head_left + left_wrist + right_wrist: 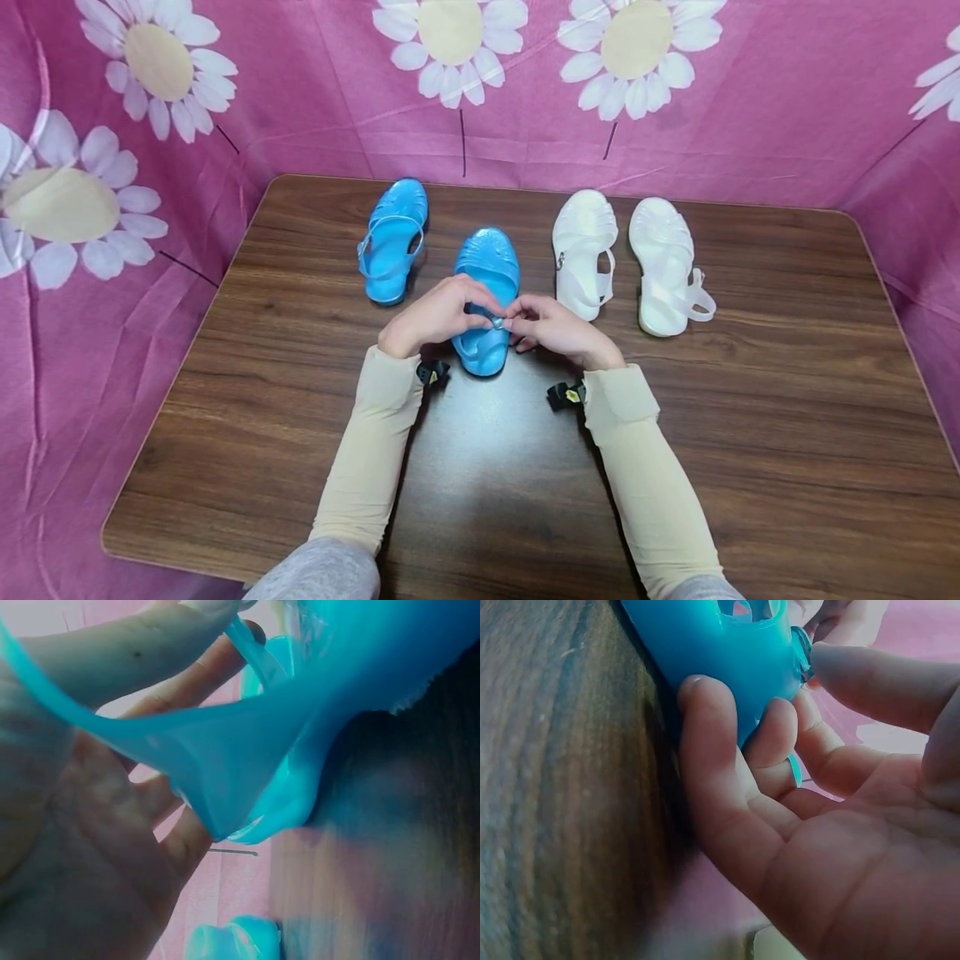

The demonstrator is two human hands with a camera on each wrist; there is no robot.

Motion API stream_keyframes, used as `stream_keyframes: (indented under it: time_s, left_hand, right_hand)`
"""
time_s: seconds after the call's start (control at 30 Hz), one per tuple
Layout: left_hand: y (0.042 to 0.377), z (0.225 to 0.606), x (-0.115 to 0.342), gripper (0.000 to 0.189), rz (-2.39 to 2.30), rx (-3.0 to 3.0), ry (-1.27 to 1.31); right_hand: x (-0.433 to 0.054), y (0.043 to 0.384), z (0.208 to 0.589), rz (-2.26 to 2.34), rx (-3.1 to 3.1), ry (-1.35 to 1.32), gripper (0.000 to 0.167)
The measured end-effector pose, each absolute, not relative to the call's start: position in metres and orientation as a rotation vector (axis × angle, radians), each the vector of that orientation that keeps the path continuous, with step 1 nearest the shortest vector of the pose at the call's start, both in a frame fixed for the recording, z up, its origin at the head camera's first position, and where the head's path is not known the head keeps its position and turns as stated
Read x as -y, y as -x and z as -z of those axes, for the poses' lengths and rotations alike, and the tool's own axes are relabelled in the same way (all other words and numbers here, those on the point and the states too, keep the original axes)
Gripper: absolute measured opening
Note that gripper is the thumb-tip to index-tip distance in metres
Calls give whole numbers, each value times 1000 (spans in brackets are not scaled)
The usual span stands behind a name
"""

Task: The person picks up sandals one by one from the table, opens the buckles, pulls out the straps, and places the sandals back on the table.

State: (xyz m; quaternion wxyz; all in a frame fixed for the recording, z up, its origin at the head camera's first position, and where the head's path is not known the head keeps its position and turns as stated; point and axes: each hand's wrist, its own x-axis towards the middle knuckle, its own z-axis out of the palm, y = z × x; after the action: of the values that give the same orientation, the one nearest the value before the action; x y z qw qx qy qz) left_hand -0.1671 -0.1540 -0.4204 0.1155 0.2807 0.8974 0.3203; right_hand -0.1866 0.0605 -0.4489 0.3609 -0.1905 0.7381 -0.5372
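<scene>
A blue jelly sandal lies on the table between both hands, its toe pointing away from me. My left hand pinches the sandal's thin ankle strap between thumb and fingers. From the other side, my right hand holds the small metal buckle, thumb on one face. Its other fingers rest against the sandal's blue side in the right wrist view. Both hands' fingertips meet at the buckle, and they partly hide how the strap sits in it.
A second blue sandal stands farther back on the left. To the right are two white sandals, one with its strap sticking out sideways. All lie on a brown wooden table, with a pink flowered cloth behind it.
</scene>
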Motion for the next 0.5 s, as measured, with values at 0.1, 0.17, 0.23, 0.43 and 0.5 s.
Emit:
stream_keyframes:
  time_s: [0.1, 0.17, 0.23, 0.43, 0.5]
  left_hand:
    - [167, 420, 154, 20, -924, -2637, -827]
    - [167, 420, 153, 20, -906, -2645, -832]
    - [167, 420, 153, 20, -883, -2660, -849]
    - [166, 420, 152, 17, -877, -2684, -854]
    - [166, 419, 152, 15, -871, -2685, -839]
  right_hand:
    - [-61, 187, 449, 1381, -1887, 494, 20]
    - [-61, 187, 448, 1379, -1879, 489, 20]
    - [-61, 187, 448, 1380, -1870, 479, 21]
    - [-60, 186, 448, 1373, -1867, 444, 19]
    - [-60, 186, 449, 1371, -1867, 441, 18]
